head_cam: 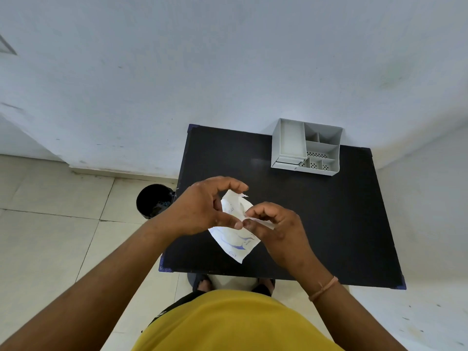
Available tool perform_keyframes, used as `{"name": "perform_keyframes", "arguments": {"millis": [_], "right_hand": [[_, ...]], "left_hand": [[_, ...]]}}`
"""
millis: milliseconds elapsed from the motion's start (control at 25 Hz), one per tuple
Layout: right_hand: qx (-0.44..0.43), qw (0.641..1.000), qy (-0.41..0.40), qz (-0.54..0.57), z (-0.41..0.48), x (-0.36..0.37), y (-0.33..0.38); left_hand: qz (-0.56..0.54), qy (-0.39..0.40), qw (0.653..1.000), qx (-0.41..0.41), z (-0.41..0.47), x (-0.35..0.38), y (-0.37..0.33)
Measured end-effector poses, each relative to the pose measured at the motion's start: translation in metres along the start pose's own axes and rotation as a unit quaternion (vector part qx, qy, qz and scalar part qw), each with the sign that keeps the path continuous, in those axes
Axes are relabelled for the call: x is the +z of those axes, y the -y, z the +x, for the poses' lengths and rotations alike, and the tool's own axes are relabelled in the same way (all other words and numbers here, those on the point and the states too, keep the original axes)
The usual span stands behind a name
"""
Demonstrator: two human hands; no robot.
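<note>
White paper (pixel 235 239), blue ink marks, ragged far edge, held just above near-left part of bench (pixel 329 224). Your left hand (pixel 202 209) and right hand (pixel 276 229) pinch its middle, fingers (pixel 228 221) curled narrow. Likely light, floppy, tears easily: grip close together.

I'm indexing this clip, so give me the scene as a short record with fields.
held: white paper, blue ink marks, ragged top edge
left hand: pinches the paper
right hand: pinches it beside the left thumb
surface: black table
far right corner: grey organiser, several compartments
floor left of table: black bin
</note>
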State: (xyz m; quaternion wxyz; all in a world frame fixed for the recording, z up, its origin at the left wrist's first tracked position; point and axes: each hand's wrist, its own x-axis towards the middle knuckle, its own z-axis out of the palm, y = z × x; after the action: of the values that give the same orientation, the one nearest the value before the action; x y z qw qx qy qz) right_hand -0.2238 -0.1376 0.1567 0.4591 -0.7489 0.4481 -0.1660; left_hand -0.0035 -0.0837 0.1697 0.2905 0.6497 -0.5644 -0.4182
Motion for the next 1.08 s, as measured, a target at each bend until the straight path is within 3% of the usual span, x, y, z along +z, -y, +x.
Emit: {"name": "perform_keyframes", "arguments": {"millis": [120, 440, 640, 720, 800, 880, 1000, 1080], "right_hand": [[0.012, 1.000, 0.002, 0.001, -0.005, -0.002, 0.002], [0.005, 0.998, 0.017, -0.062, -0.012, -0.005, 0.000], [0.028, 0.993, 0.102, -0.050, -0.013, -0.017, 0.007], [0.016, 0.982, 0.144, -0.118, -0.006, -0.021, 0.011], [-0.033, 0.945, 0.173, -0.275, -0.001, -0.014, 0.019], [-0.045, 0.934, 0.133, -0.328, 0.001, -0.002, 0.023], [-0.066, 0.973, 0.025, -0.221, 0.005, 0.011, 0.013], [-0.049, 0.984, 0.022, -0.168, 0.011, 0.015, 0.007]], "left_hand": [[0.090, 0.008, 0.996, 0.027, -0.001, 0.004, -0.007], [0.037, 0.060, 0.995, 0.075, 0.003, -0.001, -0.014], [0.075, 0.048, 0.989, 0.115, 0.000, -0.005, -0.015], [0.118, 0.047, 0.984, 0.123, -0.003, -0.004, -0.016], [0.143, 0.046, 0.980, 0.131, -0.004, 0.001, -0.018], [0.138, 0.044, 0.980, 0.139, -0.004, 0.005, -0.021], [0.124, 0.034, 0.981, 0.144, -0.005, 0.002, -0.023], [0.128, 0.019, 0.981, 0.143, -0.006, -0.001, -0.024]]}}
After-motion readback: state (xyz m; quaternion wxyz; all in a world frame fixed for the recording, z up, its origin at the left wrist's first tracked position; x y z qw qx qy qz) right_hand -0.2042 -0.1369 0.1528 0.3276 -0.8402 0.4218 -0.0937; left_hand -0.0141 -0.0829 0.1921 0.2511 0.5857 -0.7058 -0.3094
